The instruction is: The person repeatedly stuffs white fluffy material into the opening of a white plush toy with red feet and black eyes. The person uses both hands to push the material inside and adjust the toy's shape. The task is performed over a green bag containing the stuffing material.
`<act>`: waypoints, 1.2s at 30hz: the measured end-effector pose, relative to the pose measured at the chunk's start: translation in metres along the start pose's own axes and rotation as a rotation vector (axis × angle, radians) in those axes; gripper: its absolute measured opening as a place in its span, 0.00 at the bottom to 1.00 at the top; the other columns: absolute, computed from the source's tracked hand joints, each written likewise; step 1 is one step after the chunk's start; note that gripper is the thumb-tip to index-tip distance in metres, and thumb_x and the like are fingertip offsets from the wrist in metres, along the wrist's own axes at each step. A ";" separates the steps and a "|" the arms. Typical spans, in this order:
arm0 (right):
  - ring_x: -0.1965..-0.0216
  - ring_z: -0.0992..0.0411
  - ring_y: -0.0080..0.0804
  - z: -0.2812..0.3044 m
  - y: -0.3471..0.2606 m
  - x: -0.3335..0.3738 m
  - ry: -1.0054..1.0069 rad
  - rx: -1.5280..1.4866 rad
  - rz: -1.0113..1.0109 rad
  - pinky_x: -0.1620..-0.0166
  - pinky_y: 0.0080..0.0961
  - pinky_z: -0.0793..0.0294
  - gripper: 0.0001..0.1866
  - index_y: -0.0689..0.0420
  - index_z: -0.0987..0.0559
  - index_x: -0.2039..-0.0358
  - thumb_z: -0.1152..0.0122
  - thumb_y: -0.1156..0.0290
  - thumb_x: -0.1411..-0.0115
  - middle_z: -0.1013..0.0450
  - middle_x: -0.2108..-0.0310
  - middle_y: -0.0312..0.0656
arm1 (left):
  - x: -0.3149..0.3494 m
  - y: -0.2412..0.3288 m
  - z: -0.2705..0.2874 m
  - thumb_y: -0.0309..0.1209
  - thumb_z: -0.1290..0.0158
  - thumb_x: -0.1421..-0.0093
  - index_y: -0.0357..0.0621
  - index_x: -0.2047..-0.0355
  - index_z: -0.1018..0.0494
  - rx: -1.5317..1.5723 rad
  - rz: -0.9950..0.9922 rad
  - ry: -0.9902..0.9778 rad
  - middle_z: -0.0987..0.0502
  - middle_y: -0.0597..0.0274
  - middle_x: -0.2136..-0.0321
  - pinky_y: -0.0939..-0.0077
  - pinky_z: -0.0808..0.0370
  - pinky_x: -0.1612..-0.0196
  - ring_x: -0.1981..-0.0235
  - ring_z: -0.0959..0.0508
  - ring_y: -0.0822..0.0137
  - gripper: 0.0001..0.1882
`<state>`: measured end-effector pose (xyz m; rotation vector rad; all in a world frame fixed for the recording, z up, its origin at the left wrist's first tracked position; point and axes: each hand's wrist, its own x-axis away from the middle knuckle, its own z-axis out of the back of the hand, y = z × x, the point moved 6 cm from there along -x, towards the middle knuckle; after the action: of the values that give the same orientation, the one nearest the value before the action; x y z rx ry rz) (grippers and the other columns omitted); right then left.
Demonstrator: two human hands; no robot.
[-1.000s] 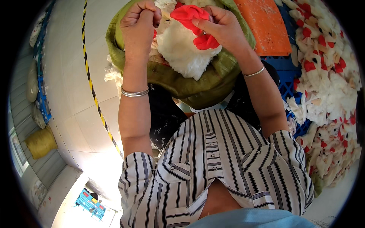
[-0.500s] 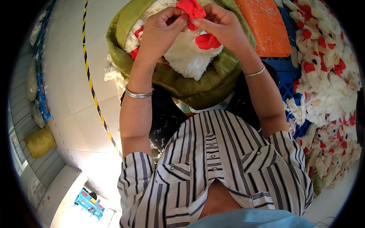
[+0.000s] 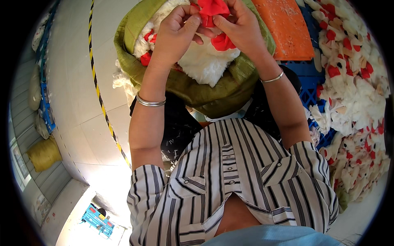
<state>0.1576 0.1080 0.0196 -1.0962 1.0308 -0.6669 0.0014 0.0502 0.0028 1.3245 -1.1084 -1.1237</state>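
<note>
Near the top edge, both my hands pinch a red fabric piece (image 3: pixel 212 8) between thumbs and fingers. My left hand (image 3: pixel 174 35) has it from the left side, its lower fingers curled beneath. On the right side, my right hand (image 3: pixel 242 30) grips the same cloth. Below hangs a white fluffy plush piece (image 3: pixel 207 67), with another red part (image 3: pixel 223 42) lying against it under my right hand. Whether the held red cloth is joined to the white plush is hidden by my fingers. Around them opens an olive-green sack (image 3: pixel 184 92) with more white and red plush inside.
An orange board (image 3: pixel 283 30) lies right of the sack, over blue plastic crates (image 3: pixel 305 74). Farther right is a large heap of white and red plush pieces (image 3: pixel 355 90). Yellow-black tape (image 3: pixel 97 82) runs along the floor at left, with a yellow bundle (image 3: pixel 44 153) beyond.
The red cloth has turned and spread wider between my hands. My left fingers now reach under it, and both hands have shifted slightly.
</note>
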 end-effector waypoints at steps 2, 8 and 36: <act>0.70 0.31 0.17 -0.001 0.003 0.002 -0.003 -0.089 -0.082 0.67 0.17 0.29 0.07 0.61 0.27 0.63 0.41 0.79 0.41 0.31 0.73 0.31 | 0.001 0.011 -0.014 0.29 0.46 0.34 0.37 0.58 0.30 -0.020 -0.022 0.012 0.21 0.62 0.70 0.79 0.22 0.66 0.69 0.18 0.72 0.09; 0.71 0.30 0.16 0.003 -0.003 0.001 0.084 0.320 0.212 0.67 0.17 0.29 0.04 0.61 0.25 0.67 0.39 0.76 0.40 0.30 0.75 0.31 | 0.011 0.006 -0.029 0.30 0.41 0.40 0.39 0.67 0.24 -0.378 -0.192 -0.030 0.28 0.69 0.80 0.82 0.32 0.74 0.78 0.32 0.81 0.07; 0.74 0.32 0.11 -0.004 0.000 0.009 -0.163 -0.051 -0.099 0.71 0.12 0.32 0.03 0.61 0.23 0.65 0.38 0.77 0.39 0.29 0.75 0.28 | 0.006 0.001 0.017 0.32 0.45 0.37 0.39 0.53 0.23 -0.234 0.168 -0.128 0.24 0.69 0.75 0.84 0.31 0.74 0.77 0.28 0.80 0.15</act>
<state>0.1575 0.0986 0.0164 -1.2314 0.8624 -0.6219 -0.0144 0.0415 0.0029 0.9712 -1.1209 -1.1859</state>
